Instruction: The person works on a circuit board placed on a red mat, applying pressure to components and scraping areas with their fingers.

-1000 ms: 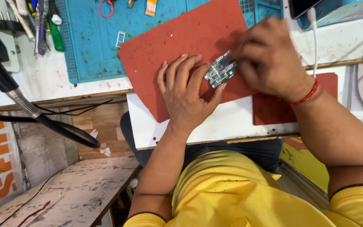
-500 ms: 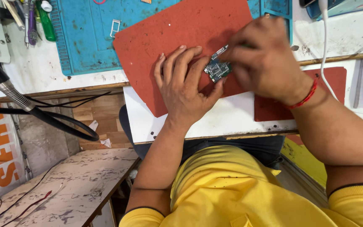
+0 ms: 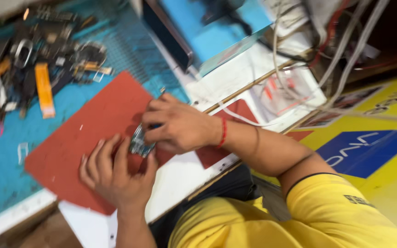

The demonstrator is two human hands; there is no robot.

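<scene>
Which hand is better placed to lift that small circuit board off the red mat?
Probably the right hand: its fingers already pinch the small circuit board from above. The left hand lies flat on the red mat, fingertips beside the board, better suited to steadying.

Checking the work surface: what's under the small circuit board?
The circuit board sits on the red mat, which lies over the blue mat. The right hand and left hand cover its edges and the mat directly beneath.

Red mat [image 3: 93, 133] over a blue mat [image 3: 1, 170], yellow shirt [image 3: 309, 216] lower right, red wristband [image 3: 223, 132], orange strip [image 3: 44, 89] upper left.
</scene>
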